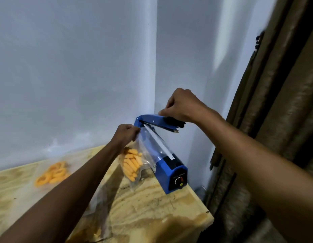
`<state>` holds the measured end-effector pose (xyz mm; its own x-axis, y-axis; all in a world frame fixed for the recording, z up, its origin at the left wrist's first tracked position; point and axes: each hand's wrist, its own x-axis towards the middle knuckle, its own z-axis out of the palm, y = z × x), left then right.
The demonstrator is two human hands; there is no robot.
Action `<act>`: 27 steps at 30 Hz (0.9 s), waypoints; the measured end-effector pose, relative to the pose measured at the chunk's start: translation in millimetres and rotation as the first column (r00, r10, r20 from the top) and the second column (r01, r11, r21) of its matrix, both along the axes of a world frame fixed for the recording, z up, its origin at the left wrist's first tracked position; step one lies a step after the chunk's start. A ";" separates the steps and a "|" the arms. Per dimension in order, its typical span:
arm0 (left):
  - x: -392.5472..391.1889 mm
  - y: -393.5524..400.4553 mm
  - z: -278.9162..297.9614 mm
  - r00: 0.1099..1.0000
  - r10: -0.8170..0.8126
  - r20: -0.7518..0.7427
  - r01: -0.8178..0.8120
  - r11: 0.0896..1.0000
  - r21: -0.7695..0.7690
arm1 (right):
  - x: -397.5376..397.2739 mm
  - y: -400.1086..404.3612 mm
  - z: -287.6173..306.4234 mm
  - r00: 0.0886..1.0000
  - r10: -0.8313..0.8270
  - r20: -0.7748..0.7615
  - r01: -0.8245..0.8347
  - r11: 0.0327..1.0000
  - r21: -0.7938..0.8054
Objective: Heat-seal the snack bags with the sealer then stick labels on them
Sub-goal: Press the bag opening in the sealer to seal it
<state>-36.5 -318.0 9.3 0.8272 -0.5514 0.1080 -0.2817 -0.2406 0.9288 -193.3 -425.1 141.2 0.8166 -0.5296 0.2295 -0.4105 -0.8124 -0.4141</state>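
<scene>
While your right hand (183,106) grips the blue sealer's raised arm (159,122), your left hand (125,135) pinches the clear snack bag (134,163); the sealer's label is unreadable.

Nothing legible here — the blue heat sealer (167,165) at centre right of the frame carries a small white label on its side and marks around its dial (178,181), all too blurred to read.
</scene>
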 end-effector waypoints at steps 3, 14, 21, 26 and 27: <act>4.5 -8.1 -4.1 0.999 -0.038 -0.029 0.040 0.998 0.046 | 4.3 -5.2 -4.4 0.998 0.022 -0.059 -0.021 1.000 0.014; 18.5 -21.3 -15.6 0.997 -0.045 -0.067 0.053 0.991 0.126 | 13.6 -7.4 -9.4 0.994 0.048 -0.095 -0.053 0.998 -0.044; 26.3 -24.5 -20.2 0.996 -0.065 -0.053 0.072 0.989 0.130 | 14.1 -6.0 -10.7 0.989 0.059 -0.135 -0.066 0.997 -0.050; 27.4 -24.0 -21.8 0.995 -0.081 -0.052 0.087 0.989 0.123 | 13.0 -4.6 -13.0 0.983 0.062 -0.171 -0.074 0.995 -0.066; 27.2 -23.9 -22.1 0.995 -0.080 -0.051 0.086 0.989 0.119 | 12.8 -4.4 -13.2 0.983 0.062 -0.175 -0.074 0.995 -0.066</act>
